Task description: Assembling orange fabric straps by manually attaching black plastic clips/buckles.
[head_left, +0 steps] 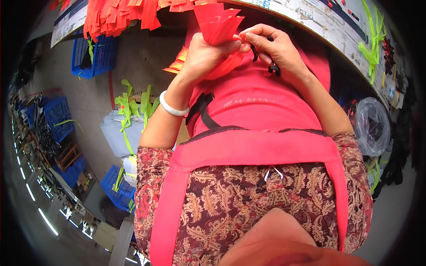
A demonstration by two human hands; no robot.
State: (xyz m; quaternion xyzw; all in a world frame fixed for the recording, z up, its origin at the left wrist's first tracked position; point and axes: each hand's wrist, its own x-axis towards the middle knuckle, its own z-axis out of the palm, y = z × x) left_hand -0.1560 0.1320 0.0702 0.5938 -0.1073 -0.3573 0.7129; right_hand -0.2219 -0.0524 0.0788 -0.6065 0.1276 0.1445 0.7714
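My left hand (205,56) is closed around a bundle of red-orange fabric strips (216,25), whose ends fan out above the fist. More strips, some orange-yellow, hang out below that hand. Close beside it, my right hand (280,49) is bent, with thumb and forefinger pinching at the bundle's right side. Tucked in the right hand's fingers is a small black tool (273,68) that looks like thread snips, though the fingers cover much of it. What the fingertips of both hands pinch between them is too small to make out.
Many red-orange strips (122,17) hang over the edge of the worktable (306,17). Yellow-green strips (375,42) lie at its right. Blue crates (104,57) stand on the floor to the left, near a grey stack (116,133) tied with yellow-green strips. A clear plastic bag (372,126) is at right.
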